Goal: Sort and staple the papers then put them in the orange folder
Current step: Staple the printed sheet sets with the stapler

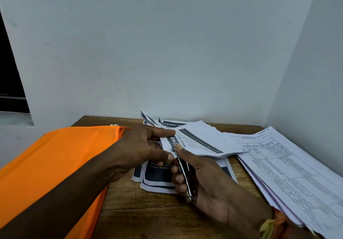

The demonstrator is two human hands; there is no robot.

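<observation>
Orange folder (pixel 55 160); left hand (pixel 143 145) tight on papers (pixel 200 140), right hand (pixel 206 179) around stapler (pixel 183 175); stack (pixel 289 168) alongside.

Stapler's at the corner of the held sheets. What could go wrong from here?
1. The left hand has its thumb right beside the mouth of the stapler; a squeeze could pinch it.
2. The held papers look fanned at their far edge, so the staple may miss some sheets.
3. The right hand works close to the stack of printed forms; its forearm might nudge the stack.
</observation>
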